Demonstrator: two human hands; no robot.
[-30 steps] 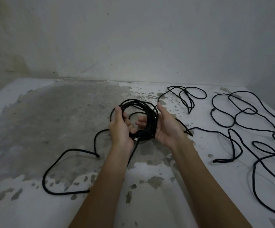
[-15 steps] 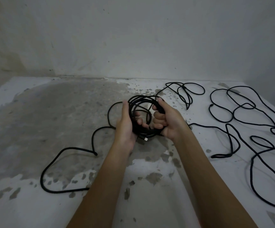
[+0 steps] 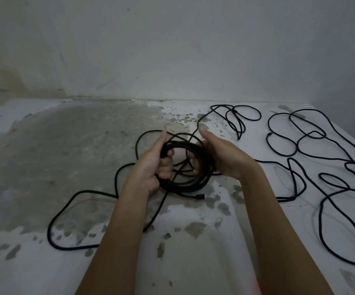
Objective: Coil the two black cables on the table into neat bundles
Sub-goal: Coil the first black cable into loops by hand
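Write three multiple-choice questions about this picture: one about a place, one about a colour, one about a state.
1. Where does the untouched cable lie? A, right part of the table; B, left part; C, on the wall.
2. What colour are both cables? A, white; B, black; C, red.
3. Who holds the coil? A, nobody; B, one hand; C, both hands.
Answers: 1A, it sprawls at the right; 2B, both look black; 3C, left hand and right hand grip its sides.
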